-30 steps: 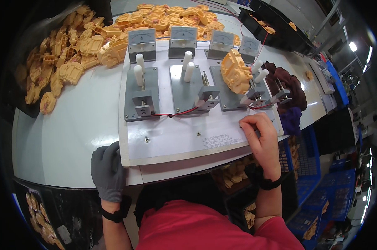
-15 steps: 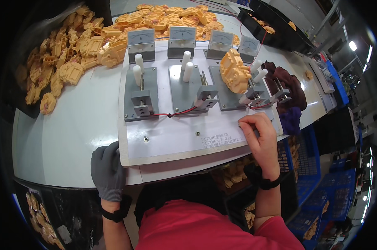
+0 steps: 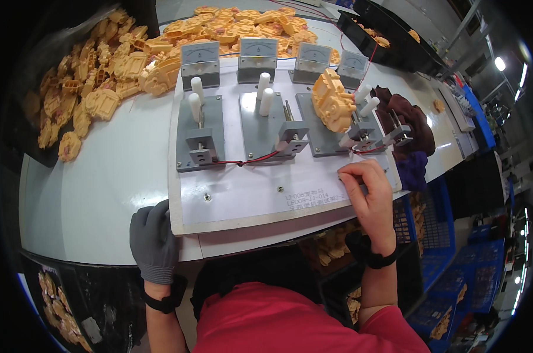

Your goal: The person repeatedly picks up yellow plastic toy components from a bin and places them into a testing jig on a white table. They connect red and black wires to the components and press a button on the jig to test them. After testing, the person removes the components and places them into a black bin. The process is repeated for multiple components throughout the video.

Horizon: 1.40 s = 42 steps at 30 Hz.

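Note:
My right hand (image 3: 369,194) is bare and rests on the white test board (image 3: 243,217). Thumb and index finger pinch at a spot in line with two small metal toggle switches (image 3: 280,189); a sliver of such a switch shows at the fingertips. Above it, a yellow-orange plastic housing (image 3: 332,101) stands tilted on the third grey fixture (image 3: 320,141), against its clamp block and pins. My left hand (image 3: 154,241), in a grey glove, lies on the table beside the board's near left corner. Its fingers are curled, and whatever they may hold is hidden.
Two more grey fixtures (image 3: 184,156) with white pegs carry no housing. Several analog meters (image 3: 257,53) line the board's back. Housings heap up (image 3: 237,26) behind and spill from a black bin at left. A brown cloth (image 3: 416,120) lies at right, near blue crates (image 3: 443,223).
Both hands keep their places, and the housing stays on its fixture. Only a very slight shift of the whole view shows.

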{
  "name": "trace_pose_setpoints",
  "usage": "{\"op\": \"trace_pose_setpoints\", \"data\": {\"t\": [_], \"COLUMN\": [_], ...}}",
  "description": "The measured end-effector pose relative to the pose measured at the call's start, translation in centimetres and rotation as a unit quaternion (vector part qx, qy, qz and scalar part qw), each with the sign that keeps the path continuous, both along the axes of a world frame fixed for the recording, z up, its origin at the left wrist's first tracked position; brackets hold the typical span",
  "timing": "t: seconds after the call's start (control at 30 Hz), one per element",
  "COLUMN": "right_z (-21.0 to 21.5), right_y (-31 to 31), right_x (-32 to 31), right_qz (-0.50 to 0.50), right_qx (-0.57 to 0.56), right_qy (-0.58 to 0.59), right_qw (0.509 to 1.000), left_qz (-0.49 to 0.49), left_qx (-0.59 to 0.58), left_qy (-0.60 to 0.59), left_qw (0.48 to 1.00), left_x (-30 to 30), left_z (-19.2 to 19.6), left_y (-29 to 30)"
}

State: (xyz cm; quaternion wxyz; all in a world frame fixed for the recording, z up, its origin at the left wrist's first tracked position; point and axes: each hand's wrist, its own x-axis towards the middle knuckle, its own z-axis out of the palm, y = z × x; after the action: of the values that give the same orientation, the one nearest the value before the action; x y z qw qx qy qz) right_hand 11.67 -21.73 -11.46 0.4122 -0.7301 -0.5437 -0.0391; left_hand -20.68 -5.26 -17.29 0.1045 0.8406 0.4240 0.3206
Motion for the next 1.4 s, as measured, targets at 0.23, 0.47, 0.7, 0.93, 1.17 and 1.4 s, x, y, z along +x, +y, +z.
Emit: {"op": "trace_pose_setpoints", "data": {"t": [0.23, 0.47, 0.7, 0.93, 1.17, 1.4], "right_z": [0.09, -0.01, -0.1, -0.16, -0.42, -0.34], "right_y": [-0.11, -0.2, -0.17, -0.1, -0.12, -0.12], "right_x": [-0.01, -0.01, 0.12, 0.13, 0.35, 0.21], "right_qz": [-0.004, -0.001, 0.007, 0.004, 0.004, 0.003], "right_qx": [-0.009, -0.012, -0.004, -0.005, -0.003, 0.004], "right_qy": [0.003, 0.032, 0.04, 0.029, -0.003, 0.01], "right_qw": [1.0, 0.999, 0.999, 1.0, 1.0, 1.0], "left_qz": [0.005, 0.006, -0.004, -0.004, -0.005, -0.002], "left_qx": [-0.059, -0.059, 0.001, 0.002, 0.001, 0.008], "left_qy": [0.019, 0.018, -0.016, -0.015, -0.017, -0.014], "left_qw": [0.998, 0.998, 1.0, 1.0, 1.0, 1.0], "left_x": [-0.52, -0.5, 0.03, -0.06, 0.06, 0.1], "left_z": [-0.08, -0.02, -0.02, 0.02, 0.08, 0.04], "left_y": [0.07, 0.0, -0.02, 0.02, 0.11, 0.05]}}
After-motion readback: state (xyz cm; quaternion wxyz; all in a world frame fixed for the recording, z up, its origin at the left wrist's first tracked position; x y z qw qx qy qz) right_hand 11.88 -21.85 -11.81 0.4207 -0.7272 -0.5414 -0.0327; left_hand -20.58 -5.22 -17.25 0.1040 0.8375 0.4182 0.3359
